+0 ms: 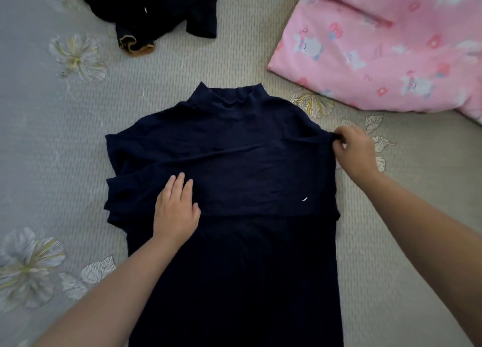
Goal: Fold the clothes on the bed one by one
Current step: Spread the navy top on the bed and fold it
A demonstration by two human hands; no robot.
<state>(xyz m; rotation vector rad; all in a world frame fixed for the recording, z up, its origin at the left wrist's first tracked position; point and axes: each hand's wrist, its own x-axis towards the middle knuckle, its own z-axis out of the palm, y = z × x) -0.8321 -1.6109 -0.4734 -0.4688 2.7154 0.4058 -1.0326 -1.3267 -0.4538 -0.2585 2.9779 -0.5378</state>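
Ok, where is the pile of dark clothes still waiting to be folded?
In the head view, the dark clothes pile lies at the top left of the bed, beyond the navy top's collar, left of the pink quilt.

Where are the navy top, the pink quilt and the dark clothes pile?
navy top (250, 143): head view, chest panel.
pink quilt (378, 46): head view, printed middle.
dark clothes pile (156, 4): head view, middle of heap.

Two hands on bed: left hand (176, 211), right hand (354, 151). Two dark garments: one navy high-neck top (234, 143) spread at centre, one black crumpled garment (156, 10) at far edge. One pink printed quilt (391, 46) at far right. One bedsheet (52, 137), several pale flower prints showing; exact flower count unclear at frame edges.
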